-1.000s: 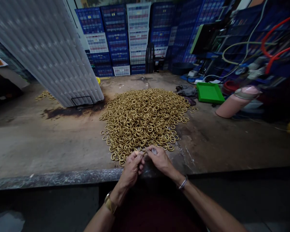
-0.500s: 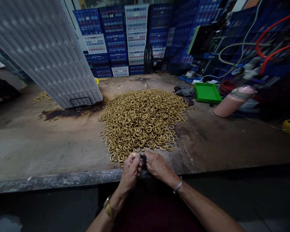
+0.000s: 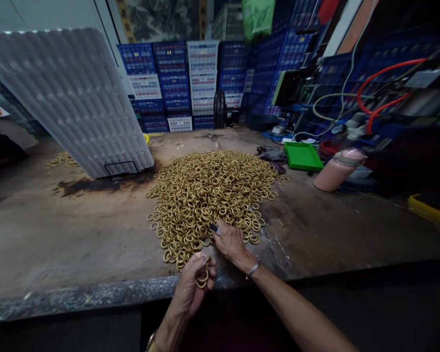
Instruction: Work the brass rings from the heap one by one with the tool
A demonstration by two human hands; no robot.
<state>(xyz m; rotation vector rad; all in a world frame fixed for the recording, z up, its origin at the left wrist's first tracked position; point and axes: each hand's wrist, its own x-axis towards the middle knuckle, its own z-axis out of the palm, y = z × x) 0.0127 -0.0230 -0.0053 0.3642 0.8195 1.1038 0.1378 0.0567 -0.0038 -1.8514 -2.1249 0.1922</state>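
Note:
A wide heap of gold-coloured metal rings (image 3: pixel 212 190) lies on the worktable in front of me. My left hand (image 3: pixel 192 278) is closed at the table's front edge, with a few metal rings (image 3: pixel 202 279) held in its fingers. At the near side of the heap, my right hand (image 3: pixel 231 243) reaches in with its fingers drawn together. A small black-tipped thing (image 3: pixel 214 228) sticks out from those fingers over the rings; its kind is unclear. Whether the right fingers also grip a ring is hidden.
Tall stacked corrugated translucent sheets (image 3: pixel 77 98) lean in a black wire stand on the left. A green tray (image 3: pixel 303 156) and pink bottle (image 3: pixel 339 169) sit at right, beside hoses. Blue and white crates (image 3: pixel 172 83) are stacked behind the worktable (image 3: pixel 77 234).
My hands have parted. The right moved forward onto the heap with the black-tipped thing; the left turned and drew back, now showing rings in its fingers. The view has tilted up.

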